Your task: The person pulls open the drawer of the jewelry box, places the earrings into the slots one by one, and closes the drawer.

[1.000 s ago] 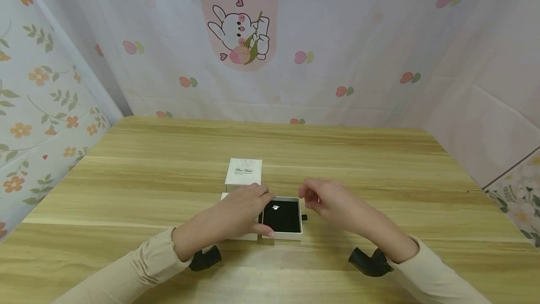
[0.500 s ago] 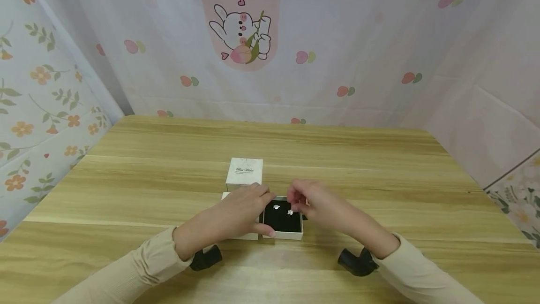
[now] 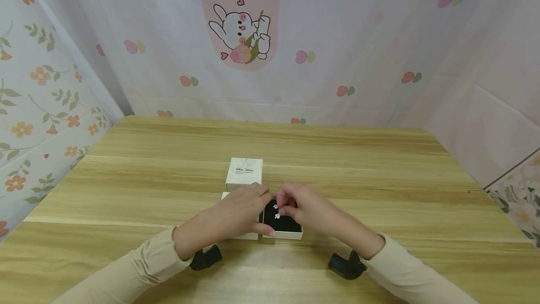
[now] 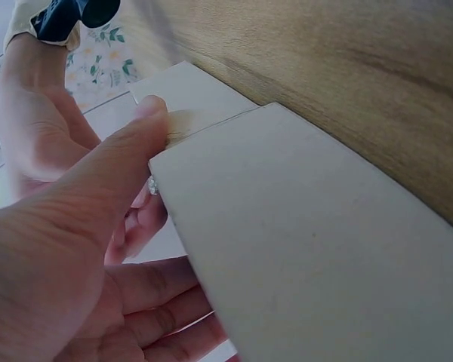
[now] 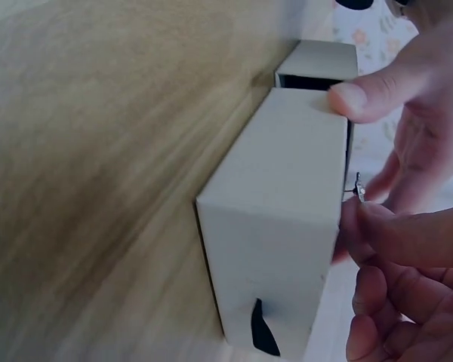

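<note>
A white drawer-style jewelry box lies on the table, its drawer (image 3: 282,235) pulled out to the right of its sleeve (image 3: 250,236). Inside the drawer is a black pad (image 3: 273,225). My left hand (image 3: 238,210) spans the box and holds it, thumb on the near side and fingers at the far side. Over the pad, my right hand (image 3: 310,210) pinches a small sparkling stud earring (image 3: 277,216) between thumb and fingertips; its thin post shows in the right wrist view. Another sparkling earring (image 3: 275,206) sits on the pad just beyond it. A black ribbon tab (image 5: 263,328) hangs from the drawer's end.
Behind the left hand stands a small white box (image 3: 244,172) with printed lettering. Everything rests on a wooden table (image 3: 379,163). Patterned curtains (image 3: 363,36) enclose the back and sides. Black wrist mounts (image 3: 348,266) sit under both forearms.
My right hand has moved left, from beyond the drawer's right edge to over the pad, carrying the earring beside the other one. The left hand has stayed put.
</note>
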Action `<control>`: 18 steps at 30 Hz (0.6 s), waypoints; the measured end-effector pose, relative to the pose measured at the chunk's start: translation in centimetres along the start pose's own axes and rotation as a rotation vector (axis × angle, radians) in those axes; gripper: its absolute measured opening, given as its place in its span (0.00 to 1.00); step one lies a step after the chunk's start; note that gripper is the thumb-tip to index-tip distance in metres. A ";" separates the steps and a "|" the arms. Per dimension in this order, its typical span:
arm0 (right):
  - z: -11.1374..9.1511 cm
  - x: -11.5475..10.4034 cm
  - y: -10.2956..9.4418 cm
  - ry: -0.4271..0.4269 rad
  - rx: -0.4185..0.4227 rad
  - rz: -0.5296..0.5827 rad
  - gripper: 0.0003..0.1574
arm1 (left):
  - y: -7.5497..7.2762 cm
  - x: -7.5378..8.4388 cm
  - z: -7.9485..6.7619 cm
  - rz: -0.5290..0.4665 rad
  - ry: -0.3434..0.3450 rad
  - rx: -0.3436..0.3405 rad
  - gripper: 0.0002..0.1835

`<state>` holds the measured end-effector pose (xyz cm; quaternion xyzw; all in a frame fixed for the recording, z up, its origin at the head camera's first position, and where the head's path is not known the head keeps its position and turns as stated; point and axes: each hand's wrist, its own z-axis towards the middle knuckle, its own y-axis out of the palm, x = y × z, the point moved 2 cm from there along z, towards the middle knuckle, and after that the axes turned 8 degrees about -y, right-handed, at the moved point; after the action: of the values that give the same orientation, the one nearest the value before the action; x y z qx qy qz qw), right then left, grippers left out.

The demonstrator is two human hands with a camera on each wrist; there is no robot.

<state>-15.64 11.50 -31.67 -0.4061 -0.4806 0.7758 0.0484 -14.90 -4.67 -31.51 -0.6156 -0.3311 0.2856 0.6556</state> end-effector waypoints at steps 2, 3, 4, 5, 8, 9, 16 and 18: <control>0.1 0.0 0.2 -0.001 -0.001 0.017 0.10 | 0.0 0.0 0.0 0.000 0.008 0.009 0.36; 0.1 0.0 0.3 -0.005 0.000 0.021 0.10 | 0.0 0.0 0.0 -0.002 0.010 0.012 0.35; 0.1 0.1 0.4 -0.009 0.001 0.025 0.10 | 0.0 0.0 0.0 -0.003 0.011 0.012 0.35; 0.1 0.1 0.5 -0.010 0.003 0.027 0.10 | 0.0 0.0 0.0 -0.003 0.012 0.013 0.34; 0.3 0.1 0.7 -0.016 0.009 0.027 0.11 | 0.0 0.0 0.0 -0.005 0.009 0.009 0.33; 0.3 0.2 0.8 -0.014 0.010 0.029 0.11 | 0.0 0.0 0.0 -0.005 0.008 0.006 0.32; 0.3 0.3 1.1 0.011 0.004 0.035 0.11 | 0.0 0.0 0.0 -0.006 0.009 0.008 0.33; 0.3 0.4 1.1 0.020 0.003 0.029 0.12 | 0.0 0.0 0.0 -0.006 0.010 0.009 0.33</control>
<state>-15.73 10.89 -32.66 -0.4208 -0.4727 0.7731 0.0424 -14.88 -4.67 -31.47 -0.6129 -0.3285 0.2822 0.6609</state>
